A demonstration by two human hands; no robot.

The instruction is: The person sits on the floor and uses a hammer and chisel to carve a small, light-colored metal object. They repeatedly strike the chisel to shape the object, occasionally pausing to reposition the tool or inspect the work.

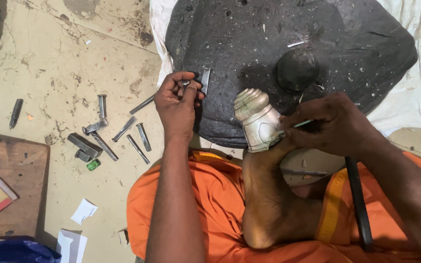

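— Silver-coloured metal piece (258, 120), ribbed and domed at its top: where does it sit?

— Just beyond the person's bare foot (269, 195), propped against the toes at the near edge of the dark rounded block (269, 44). Nearest of all is the orange cloth (210, 195) over the lap, with a dark rod (359, 204) lying across it on the right.

— And the right hand (330, 122)?

— Closed around a thin pale tool (300, 124), its tip touching the side of the metal piece. The fingers are curled tight, as one holds a pen.

— The left hand (177, 100)?

— Further left, over the block's edge, fingers pinched narrow on a small metal punch (186, 84). Just beside it a flat dark chisel (205, 80) rests against the block (whether the fingers also touch it, I cannot tell).

— What lies on the floor?

— Left of that hand, a scatter of steel punches and chisels (118, 131) on the stained floor (54, 63), with a small green object (93, 164) near them. One more dark tool (15, 113) lies well apart to the far left. A wooden board (18, 190) and scraps of white paper (84, 211) sit at the near left.

— Farther out?

— On the block, past the metal piece, a dark round knob (296, 69). White cloth (400, 97) shows beneath the block at its edges.
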